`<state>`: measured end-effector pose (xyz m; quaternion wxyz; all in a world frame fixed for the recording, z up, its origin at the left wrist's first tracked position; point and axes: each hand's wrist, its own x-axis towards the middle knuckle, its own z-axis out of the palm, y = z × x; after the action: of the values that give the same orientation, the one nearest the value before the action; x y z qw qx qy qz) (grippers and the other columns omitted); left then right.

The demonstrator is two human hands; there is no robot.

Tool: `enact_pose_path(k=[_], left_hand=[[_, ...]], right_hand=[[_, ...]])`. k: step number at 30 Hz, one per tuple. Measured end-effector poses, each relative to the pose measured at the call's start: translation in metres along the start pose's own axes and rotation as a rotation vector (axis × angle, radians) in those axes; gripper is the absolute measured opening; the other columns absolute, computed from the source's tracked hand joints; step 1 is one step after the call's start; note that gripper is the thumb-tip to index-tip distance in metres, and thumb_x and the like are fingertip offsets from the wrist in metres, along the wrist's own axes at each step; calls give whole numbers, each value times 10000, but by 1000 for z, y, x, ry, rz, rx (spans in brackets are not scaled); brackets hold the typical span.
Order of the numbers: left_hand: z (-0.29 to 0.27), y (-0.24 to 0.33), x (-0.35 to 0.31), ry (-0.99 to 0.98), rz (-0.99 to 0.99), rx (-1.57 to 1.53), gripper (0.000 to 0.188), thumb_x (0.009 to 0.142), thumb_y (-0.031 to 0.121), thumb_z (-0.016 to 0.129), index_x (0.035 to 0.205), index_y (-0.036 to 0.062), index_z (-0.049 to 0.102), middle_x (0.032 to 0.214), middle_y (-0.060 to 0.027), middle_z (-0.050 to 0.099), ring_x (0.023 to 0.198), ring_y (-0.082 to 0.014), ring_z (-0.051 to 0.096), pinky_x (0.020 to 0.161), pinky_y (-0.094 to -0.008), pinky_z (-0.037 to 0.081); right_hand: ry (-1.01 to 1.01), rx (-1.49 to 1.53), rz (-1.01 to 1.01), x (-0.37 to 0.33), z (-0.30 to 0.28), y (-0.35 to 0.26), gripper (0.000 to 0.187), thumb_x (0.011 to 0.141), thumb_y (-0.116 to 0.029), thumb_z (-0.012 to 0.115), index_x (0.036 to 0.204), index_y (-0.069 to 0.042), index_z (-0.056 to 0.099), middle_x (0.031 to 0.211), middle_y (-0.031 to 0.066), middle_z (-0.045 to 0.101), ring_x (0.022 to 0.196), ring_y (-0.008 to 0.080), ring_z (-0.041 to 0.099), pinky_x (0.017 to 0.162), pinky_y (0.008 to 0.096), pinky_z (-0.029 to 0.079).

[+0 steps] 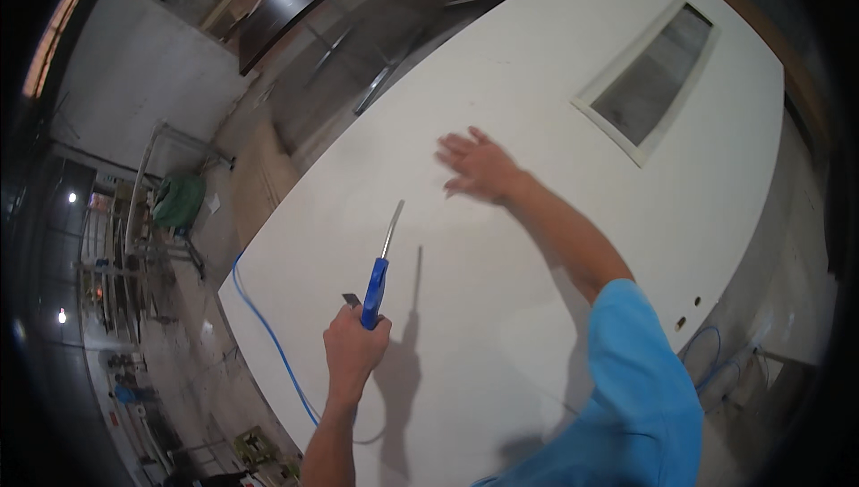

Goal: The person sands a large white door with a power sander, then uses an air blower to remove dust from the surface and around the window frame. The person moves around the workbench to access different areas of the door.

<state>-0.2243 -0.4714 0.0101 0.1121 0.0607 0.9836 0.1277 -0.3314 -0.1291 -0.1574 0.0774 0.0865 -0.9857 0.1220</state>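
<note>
My left hand (352, 350) is closed round the handle of a blue air blow gun (376, 283), whose thin metal nozzle points away from me over a large white door panel (474, 317). The gun is held above the panel and casts a shadow on it. My right hand (481, 169) is empty, palm down with fingers spread, over the middle of the panel. Slightly blurred, it is at or just above the surface; I cannot tell whether it touches. Beyond it, a framed rectangular opening (646, 84) is cut through the panel's far right part.
A blue hose (271, 330) runs over the panel's left edge. Two small holes (689, 310) pierce the right edge, with more blue hose (713, 362) below. A dark brown board (295, 6) lies at the far left. A metal-framed stand with a green bag (179, 200) stands left.
</note>
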Motion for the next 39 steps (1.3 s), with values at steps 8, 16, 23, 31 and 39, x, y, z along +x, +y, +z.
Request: enact_pose_path(k=[8, 16, 23, 31, 39], left_hand=[[-63, -156, -73, -123, 51, 179, 222, 695, 217, 799, 814, 68, 685, 882, -144, 614, 807, -375, 660, 742, -476, 536], [-42, -208, -208, -160, 331, 258, 234, 615, 202, 816, 787, 120, 681, 854, -94, 577, 778, -320, 635, 686, -449, 500], [-95, -250, -291, -139, 263, 481, 236, 616, 192, 799, 778, 99, 655, 847, -85, 571, 791, -277, 618, 691, -416, 457], [-92, -360, -345, -57, 332, 461, 265, 602, 160, 794, 820, 88, 661, 881, -90, 567, 851, -294, 609, 736, -410, 449], [-147, -556, -268, 343, 372, 440, 231, 599, 148, 765, 791, 71, 659, 875, -90, 578, 839, -290, 611, 757, -408, 446]], right_hand=[[204, -179, 613, 103, 18, 74, 806, 1019, -653, 429, 1597, -93, 385, 1691, 123, 307, 1581, 305, 219, 1278, 566, 90], [49, 224, -326, 45, 100, -272, 1025, 790, -710, 684, 1487, 14, 478, 1585, 187, 439, 1541, 383, 270, 1254, 669, 79], [-365, 470, -956, -203, 84, -444, 864, 837, -691, 649, 1442, -81, 557, 1606, 160, 417, 1526, 339, 316, 1284, 566, 144], [137, -29, 31, -172, 55, -272, 808, 899, -486, 704, 1510, -8, 478, 1609, 199, 417, 1526, 364, 323, 1265, 564, 172], [-2, 9, 107, -248, 101, -636, 972, 860, -629, 665, 1529, 35, 425, 1647, 248, 317, 1574, 427, 158, 1248, 685, 53]])
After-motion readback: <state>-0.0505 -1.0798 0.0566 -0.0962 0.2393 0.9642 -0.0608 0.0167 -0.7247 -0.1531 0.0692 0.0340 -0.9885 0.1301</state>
